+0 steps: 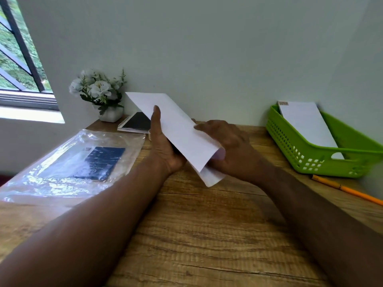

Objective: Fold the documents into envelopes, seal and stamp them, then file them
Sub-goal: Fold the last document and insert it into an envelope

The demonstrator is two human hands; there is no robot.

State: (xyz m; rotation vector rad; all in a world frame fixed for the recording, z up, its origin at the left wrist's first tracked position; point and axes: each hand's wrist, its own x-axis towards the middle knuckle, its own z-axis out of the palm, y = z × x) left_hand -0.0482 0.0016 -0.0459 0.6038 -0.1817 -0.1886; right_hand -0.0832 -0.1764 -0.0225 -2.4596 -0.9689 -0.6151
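Holding a white envelope (178, 129) above the wooden surface (207, 235), both hands meet at centre frame, forearms reaching in from the near edge. Left hand (165, 146) grips the envelope from below and behind, thumb pressed flat up its front face, other fingers hidden behind the paper. Right hand (230, 146) grips the lower right end, fingers curled over the top edge, thumb tucked under at the opening. Folded white paper (213, 177) sticks out of the envelope's lower end, partly inside. Envelope tilted, upper end toward the far left, lower end toward the near right, clear of the surface.

Left side: clear plastic bag (68, 166) lying flat on the surface, a dark blue item (101, 160) inside it. Right side: orange pencil (348, 191) on the surface just in front of a green basket (310, 160). Basket has perforated walls and a handle cutout; one white envelope (306, 123) leans inside it, a stamp-like mark at its top left corner, too small to read.

Farther back: spiral notebook (134, 123) with dark cover, partly behind the left hand. White flowers in a small white pot (103, 94) at the far left corner against the wall. Window (18, 59) at upper left.
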